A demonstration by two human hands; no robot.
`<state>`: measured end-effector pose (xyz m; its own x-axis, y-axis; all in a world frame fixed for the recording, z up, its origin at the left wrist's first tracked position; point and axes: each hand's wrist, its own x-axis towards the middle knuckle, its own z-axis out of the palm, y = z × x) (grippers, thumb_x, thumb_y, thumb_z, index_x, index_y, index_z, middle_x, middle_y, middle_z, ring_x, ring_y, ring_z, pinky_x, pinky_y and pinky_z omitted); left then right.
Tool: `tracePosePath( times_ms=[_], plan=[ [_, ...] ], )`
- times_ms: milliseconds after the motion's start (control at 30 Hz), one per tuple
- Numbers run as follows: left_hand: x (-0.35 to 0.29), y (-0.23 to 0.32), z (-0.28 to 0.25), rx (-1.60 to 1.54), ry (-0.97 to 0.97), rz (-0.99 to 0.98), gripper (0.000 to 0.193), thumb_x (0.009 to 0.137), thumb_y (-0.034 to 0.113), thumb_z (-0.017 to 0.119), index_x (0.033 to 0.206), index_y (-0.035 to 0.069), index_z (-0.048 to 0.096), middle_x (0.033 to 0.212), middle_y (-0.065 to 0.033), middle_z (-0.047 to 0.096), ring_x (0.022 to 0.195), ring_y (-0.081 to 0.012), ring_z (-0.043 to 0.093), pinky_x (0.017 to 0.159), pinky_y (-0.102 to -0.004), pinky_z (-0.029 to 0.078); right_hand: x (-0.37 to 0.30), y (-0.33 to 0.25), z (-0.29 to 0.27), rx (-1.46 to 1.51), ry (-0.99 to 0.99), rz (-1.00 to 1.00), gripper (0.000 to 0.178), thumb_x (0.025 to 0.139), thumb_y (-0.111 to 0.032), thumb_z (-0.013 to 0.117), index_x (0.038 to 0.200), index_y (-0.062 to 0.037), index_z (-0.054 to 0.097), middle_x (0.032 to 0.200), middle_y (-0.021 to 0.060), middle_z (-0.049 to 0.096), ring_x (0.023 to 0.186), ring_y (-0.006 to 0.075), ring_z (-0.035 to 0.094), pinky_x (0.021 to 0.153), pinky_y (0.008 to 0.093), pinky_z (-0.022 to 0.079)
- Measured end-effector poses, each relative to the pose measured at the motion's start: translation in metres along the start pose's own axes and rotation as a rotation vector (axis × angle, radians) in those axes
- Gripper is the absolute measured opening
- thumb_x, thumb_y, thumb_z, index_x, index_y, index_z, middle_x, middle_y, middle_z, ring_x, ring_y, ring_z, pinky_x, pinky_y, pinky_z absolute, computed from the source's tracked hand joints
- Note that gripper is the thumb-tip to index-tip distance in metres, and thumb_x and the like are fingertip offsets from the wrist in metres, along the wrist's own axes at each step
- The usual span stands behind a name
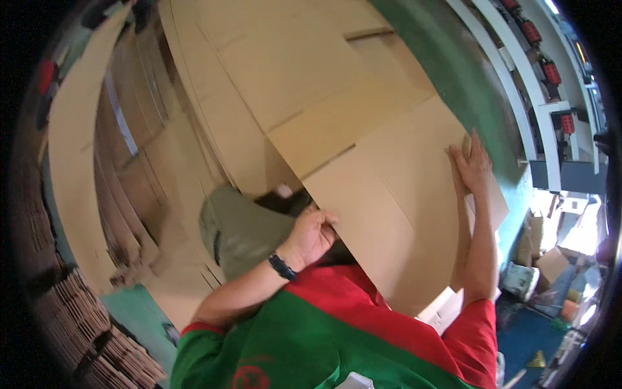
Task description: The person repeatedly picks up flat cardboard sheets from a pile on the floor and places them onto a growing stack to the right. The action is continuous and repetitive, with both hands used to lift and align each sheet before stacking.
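Observation:
A large flat brown cardboard sheet [395, 194] with crease lines and slots lies slanted in front of my body. My left hand [312, 238], with a dark watch on the wrist, is closed on its left edge, the thumb on top and the other fingers curled partly out of sight. At the sheet's right edge, my right hand [474, 165] lies with fingers stretched out and thumb apart, pressed against the board. Beyond and to the left, more cardboard sheets [253, 58] spread out under and next to this one.
An olive-grey trouser leg [243, 223] shows left of my left hand. Stacks of folded cardboard [97, 334] stand at the lower left. A white frame [541, 97] with red parts runs along the right, above the green floor [427, 45]. Loose boxes and wrapping [551, 272] lie at the right.

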<state>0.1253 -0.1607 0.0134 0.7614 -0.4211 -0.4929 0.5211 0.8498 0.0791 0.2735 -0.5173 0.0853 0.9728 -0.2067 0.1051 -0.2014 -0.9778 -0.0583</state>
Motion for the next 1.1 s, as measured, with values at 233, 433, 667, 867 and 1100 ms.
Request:
tracePosePath(
  times_ms=[233, 433, 667, 867, 1100],
  plan=[
    [0.029, 0.002, -0.048, 0.232, -0.140, -0.174, 0.033, 0.092, 0.014, 0.050, 0.123, 0.004, 0.055, 0.122, -0.0108, 0.063, 0.112, -0.0264, 0.061, 0.098, -0.0451, 0.048, 0.033, 0.023, -0.056, 0.192, -0.031, -0.012, 0.059, 0.080, -0.044, 0.071, 0.128, -0.0111, 0.059, 0.127, 0.0220, 0.059, 0.119, 0.0371, 0.056, 0.098, 0.0446, 0.045],
    [0.083, 0.055, -0.070, 0.031, -0.284, -0.128, 0.067, 0.095, 0.056, 0.046, 0.140, 0.006, 0.039, 0.138, -0.0176, 0.049, 0.127, -0.0330, 0.048, 0.105, -0.0500, 0.040, 0.032, 0.030, -0.161, 0.123, 0.248, -0.180, 0.062, 0.084, -0.043, 0.071, 0.126, 0.0004, 0.058, 0.117, 0.0180, 0.064, 0.112, 0.0243, 0.059, 0.099, 0.0354, 0.043],
    [0.208, 0.105, -0.039, 0.176, -0.106, 0.064, 0.069, 0.092, 0.059, 0.053, 0.139, 0.010, 0.039, 0.138, -0.0139, 0.047, 0.123, -0.0316, 0.049, 0.105, -0.0434, 0.041, -0.015, 0.048, -0.282, 0.418, 0.428, -0.222, 0.038, 0.075, -0.024, 0.081, 0.104, -0.0019, 0.069, 0.094, 0.0024, 0.068, 0.086, 0.0134, 0.059, 0.077, 0.0306, 0.049],
    [0.273, 0.122, -0.039, 0.068, -0.659, -0.146, 0.040, 0.090, 0.047, 0.063, 0.113, 0.015, 0.066, 0.121, -0.0045, 0.066, 0.108, -0.0213, 0.062, 0.093, -0.0362, 0.050, -0.042, 0.092, -0.328, 0.331, 0.461, -0.320, 0.032, 0.078, -0.021, 0.080, 0.101, -0.0023, 0.068, 0.092, 0.0025, 0.067, 0.084, 0.0117, 0.060, 0.076, 0.0278, 0.049],
    [0.266, 0.095, 0.005, 0.047, -0.268, 0.273, 0.021, 0.093, 0.024, 0.065, 0.106, 0.008, 0.066, 0.105, -0.0015, 0.070, 0.096, -0.0141, 0.066, 0.082, -0.0268, 0.055, -0.043, 0.136, -0.344, 0.378, 0.385, -0.331, 0.031, 0.078, -0.020, 0.080, 0.102, -0.0029, 0.069, 0.088, 0.0012, 0.067, 0.082, 0.0097, 0.059, 0.074, 0.0269, 0.048]
  ],
)
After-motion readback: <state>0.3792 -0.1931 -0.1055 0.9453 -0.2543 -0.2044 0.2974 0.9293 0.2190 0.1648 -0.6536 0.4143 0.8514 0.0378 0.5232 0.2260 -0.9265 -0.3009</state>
